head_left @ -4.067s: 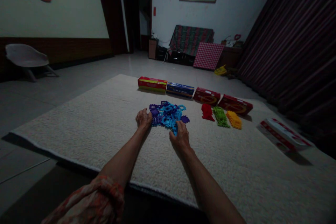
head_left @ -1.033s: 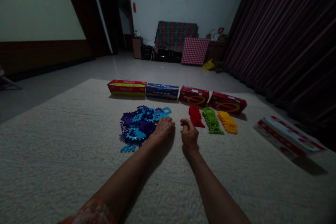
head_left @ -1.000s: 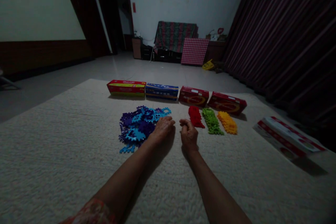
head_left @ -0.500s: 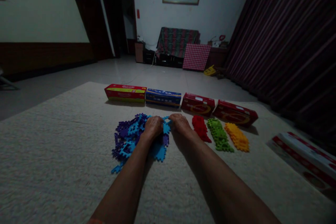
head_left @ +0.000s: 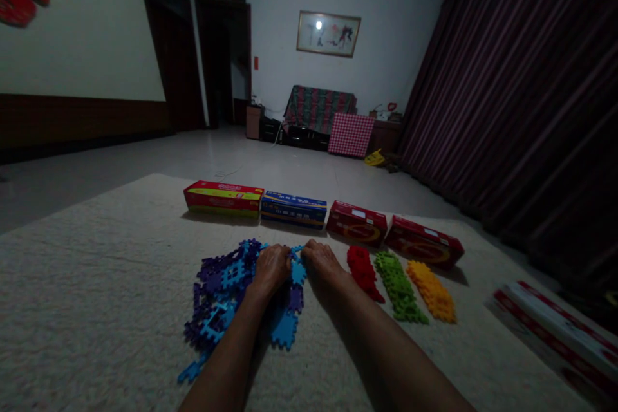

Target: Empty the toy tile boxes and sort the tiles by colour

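Observation:
A pile of purple and light blue interlocking plastic building pieces lies on the pale mat. Over its right side is my left hand, its fingers curled in among the pieces and partly hidden. My right hand is closed at the pile's right edge, with its fingertips at a light blue interlocking piece between the two hands. The exact grip of each hand is hard to see in the dim light. Right of my right hand lie separate groups of red pieces, green pieces and yellow pieces.
Beyond the pieces stand a red and yellow box, a blue box and two dark red boxes in a row on the mat. A white and red box lies at the right. Purple curtains hang behind.
The camera view has tilted upward, so everything sits lower in the picture. Both hands stay close together at the pile's right side, with little visible movement.

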Tool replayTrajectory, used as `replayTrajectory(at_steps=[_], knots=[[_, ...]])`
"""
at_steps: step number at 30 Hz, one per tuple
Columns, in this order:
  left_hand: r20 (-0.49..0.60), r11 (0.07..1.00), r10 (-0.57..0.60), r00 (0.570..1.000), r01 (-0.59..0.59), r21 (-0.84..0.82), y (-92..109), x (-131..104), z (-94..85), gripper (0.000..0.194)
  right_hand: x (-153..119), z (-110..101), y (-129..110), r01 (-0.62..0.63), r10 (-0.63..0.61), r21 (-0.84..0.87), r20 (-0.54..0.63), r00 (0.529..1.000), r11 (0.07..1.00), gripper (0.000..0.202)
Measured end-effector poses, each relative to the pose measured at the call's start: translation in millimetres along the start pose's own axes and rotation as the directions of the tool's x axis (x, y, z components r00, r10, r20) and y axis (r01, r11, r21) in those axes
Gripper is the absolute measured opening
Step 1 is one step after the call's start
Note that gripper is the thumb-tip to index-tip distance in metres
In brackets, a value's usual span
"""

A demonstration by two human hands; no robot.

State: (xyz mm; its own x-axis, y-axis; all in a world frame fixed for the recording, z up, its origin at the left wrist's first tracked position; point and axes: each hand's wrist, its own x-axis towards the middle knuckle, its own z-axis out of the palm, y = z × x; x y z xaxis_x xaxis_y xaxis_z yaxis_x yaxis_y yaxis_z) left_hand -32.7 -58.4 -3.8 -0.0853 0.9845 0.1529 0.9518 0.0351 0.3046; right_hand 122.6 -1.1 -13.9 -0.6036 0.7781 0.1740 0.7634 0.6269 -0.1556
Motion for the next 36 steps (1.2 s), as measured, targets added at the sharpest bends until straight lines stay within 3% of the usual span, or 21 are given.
replayTrajectory(at_steps=[9, 17, 22, 29, 36], knots=[[-0.022, 0.999, 0.035, 0.999, -0.034, 0.009, 6, 2, 3.7, 0.032, -24, -9, -11, -0.048, 0.043, -0.066, -0.072, 0.997, 0.997, 0.024], [0.04, 0.962, 0.271, 0.962, -0.271, 0.013, 23, -7, 12.5, 0.032, -41, -14, -2, -0.155, 0.157, -0.146, 0.003, 0.988, 0.977, 0.032], [0.105, 0.962, 0.262, 0.959, -0.268, 0.052, 21, -9, 20.1, 0.03, -60, -12, -13, -0.225, 0.221, -0.1, -0.049, 0.974, 0.969, 0.031], [0.085, 0.966, 0.228, 0.97, -0.237, 0.106, 15, -6, 19.4, 0.031, -81, -11, -29, -0.244, 0.238, -0.074, -0.074, 0.968, 0.967, 0.033], [0.047, 0.976, 0.145, 0.988, -0.15, 0.157, 15, -7, 21.2, 0.033, -84, -12, -29, -0.218, 0.216, -0.083, -0.031, 0.976, 0.972, 0.026]])
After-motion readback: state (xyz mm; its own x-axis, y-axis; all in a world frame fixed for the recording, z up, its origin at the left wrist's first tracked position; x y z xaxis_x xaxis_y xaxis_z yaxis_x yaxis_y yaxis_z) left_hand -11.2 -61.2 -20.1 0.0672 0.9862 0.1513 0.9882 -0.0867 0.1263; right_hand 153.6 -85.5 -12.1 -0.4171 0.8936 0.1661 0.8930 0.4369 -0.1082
